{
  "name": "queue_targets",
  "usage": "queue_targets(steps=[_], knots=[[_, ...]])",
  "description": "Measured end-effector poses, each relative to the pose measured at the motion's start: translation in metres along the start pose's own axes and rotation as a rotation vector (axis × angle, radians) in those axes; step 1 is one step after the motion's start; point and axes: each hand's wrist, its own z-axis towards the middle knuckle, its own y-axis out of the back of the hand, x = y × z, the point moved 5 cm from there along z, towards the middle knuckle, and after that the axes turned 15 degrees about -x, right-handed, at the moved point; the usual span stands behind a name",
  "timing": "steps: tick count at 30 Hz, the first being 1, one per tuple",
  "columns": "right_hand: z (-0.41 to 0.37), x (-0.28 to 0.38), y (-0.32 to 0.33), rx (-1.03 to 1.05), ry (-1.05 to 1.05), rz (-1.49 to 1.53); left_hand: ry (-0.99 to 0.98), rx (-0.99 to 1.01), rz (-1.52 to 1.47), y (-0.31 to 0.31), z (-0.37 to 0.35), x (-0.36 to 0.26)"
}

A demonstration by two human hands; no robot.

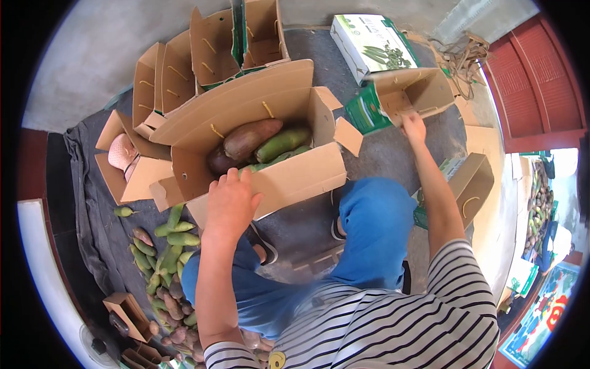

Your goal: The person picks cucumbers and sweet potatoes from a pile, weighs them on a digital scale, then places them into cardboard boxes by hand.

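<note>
My left hand [232,200] grips the near wall of a large open cardboard box [295,181], its fingers curled over the top edge and the thumb spread to the side. Inside lie several large radishes, including a purplish-brown radish [252,138] and a green radish [284,144]. My right hand [413,126] reaches out to the right and holds the near edge of a smaller green carton [369,109]. That carton is tilted, with its open inside facing me. The fingertips of my right hand are partly hidden by the carton's edge.
Open cartons [212,49] stand behind the large box. A white printed box [372,46] lies at the back right, near tangled cord [470,58]. Loose radishes [163,264] are heaped on the floor at my left. Another carton [464,187] stands by my right arm.
</note>
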Motion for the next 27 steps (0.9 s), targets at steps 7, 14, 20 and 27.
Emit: queue_targets(steps=[7, 14, 20, 27], knots=[[-0.118, -0.029, 0.115, -0.134, 0.237, -0.040, -0.020, -0.013, 0.004, -0.004, -0.005, -0.001], [-0.071, 0.066, 0.117, -0.138, 0.675, 0.095, -0.043, -0.015, 0.036, -0.007, -0.004, -0.001], [0.047, 0.174, 0.022, -0.086, 0.770, 0.065, 0.008, 0.007, 0.059, -0.012, -0.005, 0.014], [0.036, 0.180, -0.126, 0.239, 0.685, -0.064, 0.018, 0.029, 0.049, -0.023, 0.002, 0.025]])
